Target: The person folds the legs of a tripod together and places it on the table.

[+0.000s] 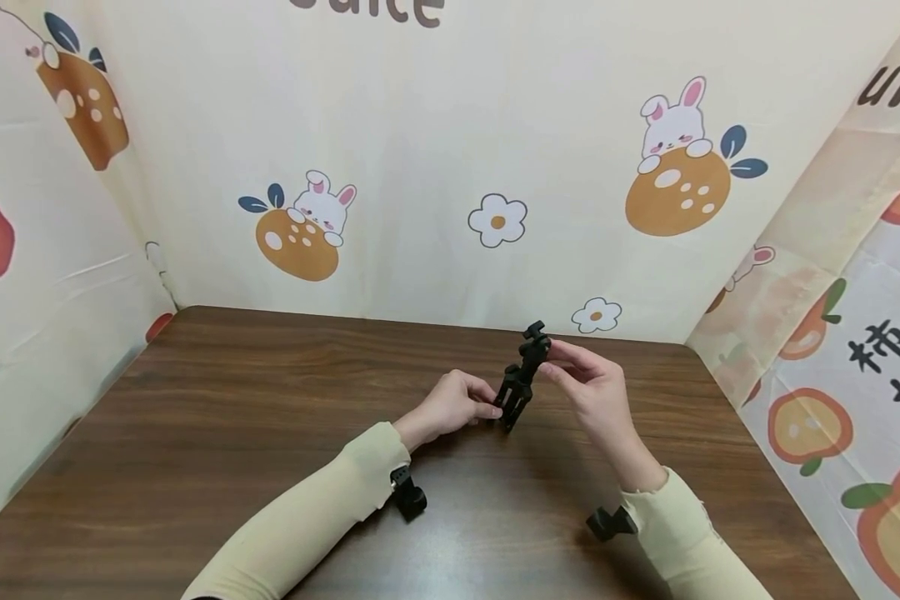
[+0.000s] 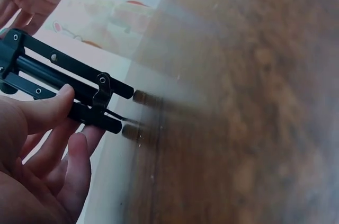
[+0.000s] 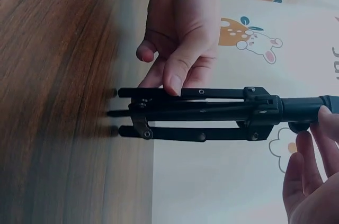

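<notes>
A small black tripod (image 1: 520,379) stands slightly tilted near the back of the table, its legs folded close together and their ends right at the wood. My left hand (image 1: 456,405) pinches one leg low down between thumb and fingers; the left wrist view shows the thumb lying on the leg (image 2: 98,112). Higher up, my right hand (image 1: 594,393) grips the tripod's upper part near a knob. In the right wrist view, hinged braces join the legs (image 3: 201,113) to the centre post, and the top of the tripod runs out of frame.
The dark wood-grain table (image 1: 270,400) reaches back to a printed curtain (image 1: 420,167) with rabbits, fruit and flowers. More printed cloth (image 1: 817,367) hangs along the right side, and another sheet (image 1: 52,333) at the left. A small black camera (image 1: 408,496) is strapped to each wrist.
</notes>
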`<state>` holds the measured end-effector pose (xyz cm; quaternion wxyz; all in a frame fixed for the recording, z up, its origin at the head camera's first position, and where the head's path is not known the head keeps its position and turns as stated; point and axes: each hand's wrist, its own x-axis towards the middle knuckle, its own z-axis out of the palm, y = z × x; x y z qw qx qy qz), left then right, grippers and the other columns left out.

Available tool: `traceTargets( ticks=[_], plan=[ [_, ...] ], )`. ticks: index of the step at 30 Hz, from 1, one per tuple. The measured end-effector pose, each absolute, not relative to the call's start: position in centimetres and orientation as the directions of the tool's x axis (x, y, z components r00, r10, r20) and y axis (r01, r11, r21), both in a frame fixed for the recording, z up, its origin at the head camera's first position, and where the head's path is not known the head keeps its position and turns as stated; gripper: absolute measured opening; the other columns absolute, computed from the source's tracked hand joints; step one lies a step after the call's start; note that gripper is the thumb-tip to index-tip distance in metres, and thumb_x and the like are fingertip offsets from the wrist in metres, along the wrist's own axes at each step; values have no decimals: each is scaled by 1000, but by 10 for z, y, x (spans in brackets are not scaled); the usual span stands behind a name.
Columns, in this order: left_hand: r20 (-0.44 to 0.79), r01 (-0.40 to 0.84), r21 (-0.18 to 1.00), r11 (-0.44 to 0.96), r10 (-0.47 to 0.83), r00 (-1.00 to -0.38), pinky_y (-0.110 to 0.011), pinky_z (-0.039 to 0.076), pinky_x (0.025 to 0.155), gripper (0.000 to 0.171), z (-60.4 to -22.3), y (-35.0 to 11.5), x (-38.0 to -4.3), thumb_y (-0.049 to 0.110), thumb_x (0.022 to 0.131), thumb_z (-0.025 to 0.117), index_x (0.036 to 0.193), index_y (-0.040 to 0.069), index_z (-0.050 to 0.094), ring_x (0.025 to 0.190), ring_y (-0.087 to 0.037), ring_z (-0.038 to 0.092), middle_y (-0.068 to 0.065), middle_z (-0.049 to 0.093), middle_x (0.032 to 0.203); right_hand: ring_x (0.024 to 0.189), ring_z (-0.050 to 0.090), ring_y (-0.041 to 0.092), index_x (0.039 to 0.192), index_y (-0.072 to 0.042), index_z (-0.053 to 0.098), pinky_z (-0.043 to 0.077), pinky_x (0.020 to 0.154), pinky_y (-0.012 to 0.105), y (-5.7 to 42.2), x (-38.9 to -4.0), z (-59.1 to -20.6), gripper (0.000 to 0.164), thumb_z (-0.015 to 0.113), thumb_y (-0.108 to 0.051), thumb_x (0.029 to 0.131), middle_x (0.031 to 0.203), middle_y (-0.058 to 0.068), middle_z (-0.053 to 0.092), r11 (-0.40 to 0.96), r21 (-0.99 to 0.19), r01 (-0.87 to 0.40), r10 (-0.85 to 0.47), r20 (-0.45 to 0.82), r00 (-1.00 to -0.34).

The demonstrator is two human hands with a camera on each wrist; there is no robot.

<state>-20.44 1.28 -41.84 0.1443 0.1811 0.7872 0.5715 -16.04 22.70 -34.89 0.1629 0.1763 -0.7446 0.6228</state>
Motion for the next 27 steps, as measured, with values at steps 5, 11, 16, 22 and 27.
traceTargets(
  ticks=[5, 11, 16, 22, 27],
  plan=[
    [6, 158, 938, 310, 442, -897, -27, 49, 59, 6, -417, 10, -204, 15, 82, 83, 85, 14, 78, 67, -12, 59, 5, 71, 82, 93, 70, 14, 122, 6, 67, 55, 81, 26, 230, -160, -350, 35, 72, 6, 87, 104, 2, 74, 153, -864, -479, -59, 476, -877],
    [57, 257, 887, 385, 461, -886, -26, 44, 63, 6, -414, -1, -203, 20, 82, 83, 84, 17, 78, 71, -8, 56, 11, 71, 77, 90, 69, 12, 132, 1, 61, 54, 79, 23, 233, -159, -349, 46, 72, 6, 88, 103, -2, 74, 185, -864, -468, -45, 469, -882],
    [85, 318, 846, 429, 479, -874, -26, 46, 65, 6, -411, -13, -202, 19, 82, 83, 83, 18, 77, 70, -6, 57, 12, 70, 75, 87, 69, 7, 135, 2, 58, 54, 80, 23, 235, -156, -350, 52, 71, 10, 86, 98, -4, 74, 181, -875, -449, -40, 449, -892],
    [134, 388, 800, 458, 494, -859, -27, 48, 64, 7, -408, -31, -197, 18, 83, 82, 81, 18, 76, 67, -6, 58, 13, 69, 73, 92, 70, 12, 137, 1, 57, 54, 82, 25, 238, -153, -354, 52, 72, 8, 87, 101, -1, 74, 149, -895, -421, -50, 418, -907],
    [158, 409, 773, 485, 477, -865, -28, 48, 64, 7, -406, -47, -190, 17, 83, 82, 82, 18, 75, 67, -7, 59, 13, 68, 74, 96, 70, 16, 137, -3, 58, 55, 83, 27, 237, -150, -359, 52, 72, 6, 87, 105, 4, 73, 151, -908, -392, -82, 383, -920]
  ],
)
